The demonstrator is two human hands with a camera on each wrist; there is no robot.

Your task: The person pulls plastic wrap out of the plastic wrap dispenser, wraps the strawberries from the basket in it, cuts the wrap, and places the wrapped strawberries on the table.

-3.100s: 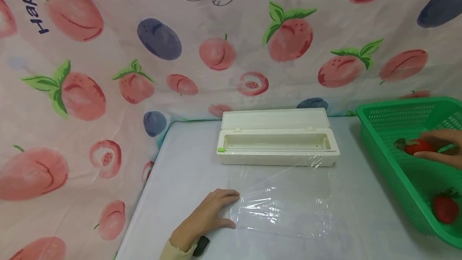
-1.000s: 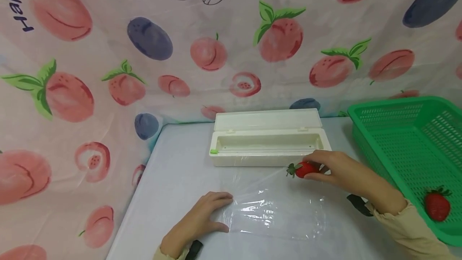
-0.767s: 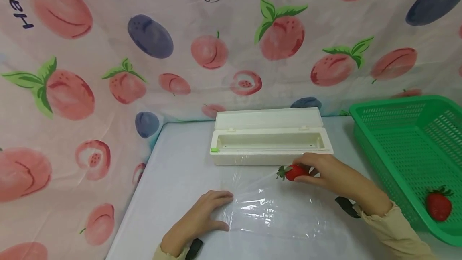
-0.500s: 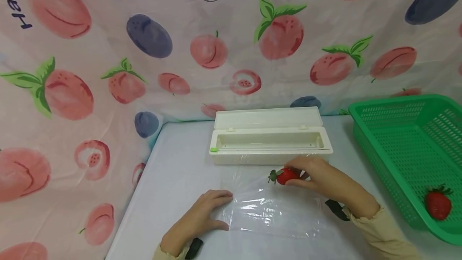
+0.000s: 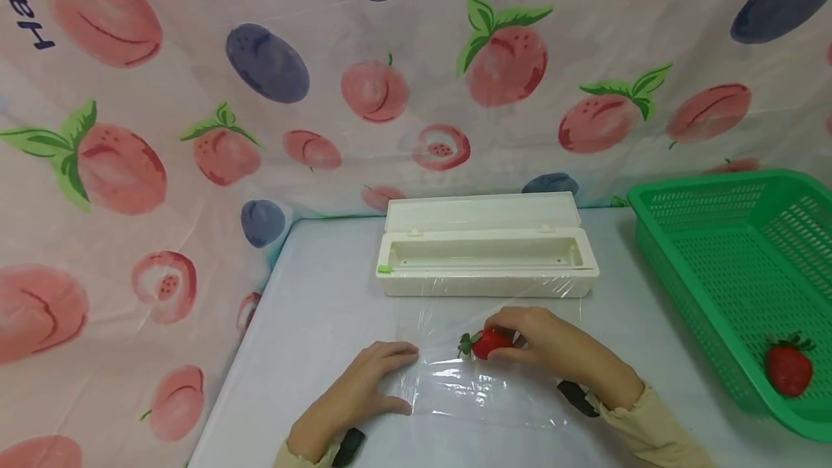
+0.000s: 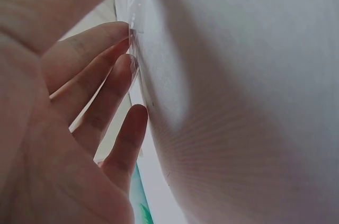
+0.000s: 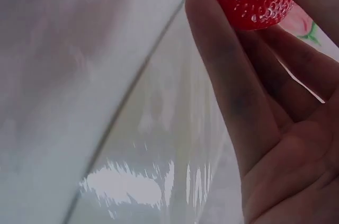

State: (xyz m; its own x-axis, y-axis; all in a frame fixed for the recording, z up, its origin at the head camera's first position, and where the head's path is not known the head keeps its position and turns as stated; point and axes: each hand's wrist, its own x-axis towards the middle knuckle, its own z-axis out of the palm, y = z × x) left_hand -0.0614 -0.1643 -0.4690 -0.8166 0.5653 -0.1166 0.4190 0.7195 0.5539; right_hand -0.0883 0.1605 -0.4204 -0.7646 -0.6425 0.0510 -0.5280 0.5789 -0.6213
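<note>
My right hand (image 5: 549, 345) pinches a red strawberry (image 5: 489, 344) between thumb and fingers, green leaves pointing left, over a sheet of clear plastic wrap (image 5: 471, 388). Whether the berry touches the film cannot be told. In the right wrist view the strawberry (image 7: 253, 1) shows its seeded tip, held at the fingertips. At the film's left edge, my left hand (image 5: 367, 385) rests with thumb and fingers spread. Fingertips (image 6: 139, 115) touch the film's edge at the tabletop in the left wrist view. The wrap runs back to a white dispenser box (image 5: 487, 287), its lid raised.
A green plastic basket (image 5: 679, 309) stands to the right, with another strawberry (image 5: 789, 368) in it. A small green piece (image 5: 385, 269) sits at the dispenser's left end. Fruit-patterned cloth (image 5: 364, 179) hangs behind and to the left of the white table (image 5: 312, 295).
My right hand has taken a strawberry out of the basket and carried it left, then lower and nearer, over the wrap. The left hand has stayed at the film's edge.
</note>
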